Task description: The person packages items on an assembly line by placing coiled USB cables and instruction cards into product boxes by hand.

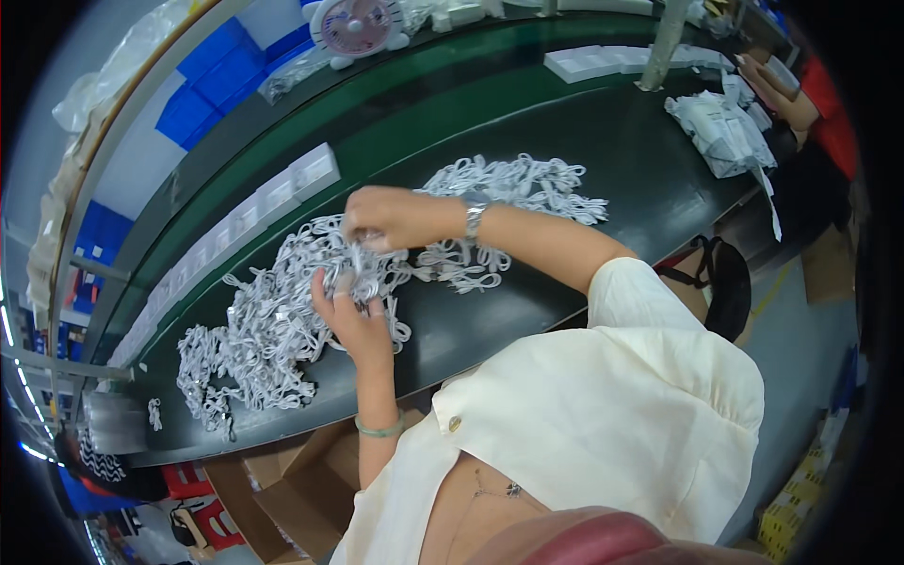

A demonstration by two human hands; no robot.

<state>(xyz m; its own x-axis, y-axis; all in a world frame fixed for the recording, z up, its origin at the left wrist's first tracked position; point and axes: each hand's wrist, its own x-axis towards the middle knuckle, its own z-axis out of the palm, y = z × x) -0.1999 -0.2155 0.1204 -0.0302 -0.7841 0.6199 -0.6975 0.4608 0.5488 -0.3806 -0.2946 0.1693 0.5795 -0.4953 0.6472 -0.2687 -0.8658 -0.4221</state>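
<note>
A large heap of coiled white cables [268,330] lies on the dark conveyor belt [452,330]. Above its right part are both my hands, close together. My left hand [353,315] points away from me, with pale covers on some fingertips. Its fingers are bent around loops of a white cable [365,275]. Just beyond it, my right hand [400,218] is closed with curled fingers, slightly blurred. Whatever it grips is hidden by the fingers and lost among the cables. A second heap of white cables [508,184] extends behind my right wrist.
A long row of white boxes [268,200] runs along the belt's far side. More white boxes [612,62] stand by a post [667,42]. Plastic bags [720,132] lie at right, near another person's hand [777,89]. An open cardboard box [311,494] sits below the edge.
</note>
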